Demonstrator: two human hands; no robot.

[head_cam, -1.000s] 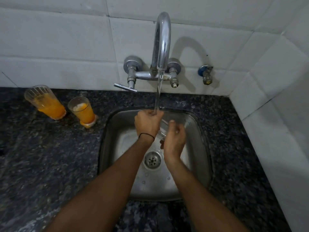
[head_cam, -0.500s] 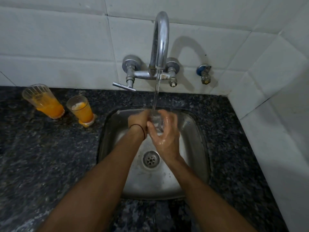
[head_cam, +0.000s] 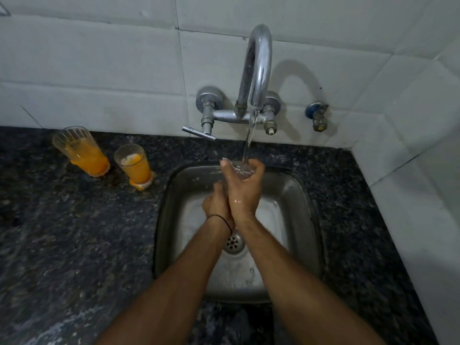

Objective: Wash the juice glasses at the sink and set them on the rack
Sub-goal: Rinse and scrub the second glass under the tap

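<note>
Clear glass now sits higher under the stream — right hand grips it; left hand has dropped below, its grip hidden.

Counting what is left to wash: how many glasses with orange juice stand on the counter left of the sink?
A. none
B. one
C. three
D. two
D: a taller glass and a shorter glass, both with orange juice, stand on the counter left of the sink.
</note>
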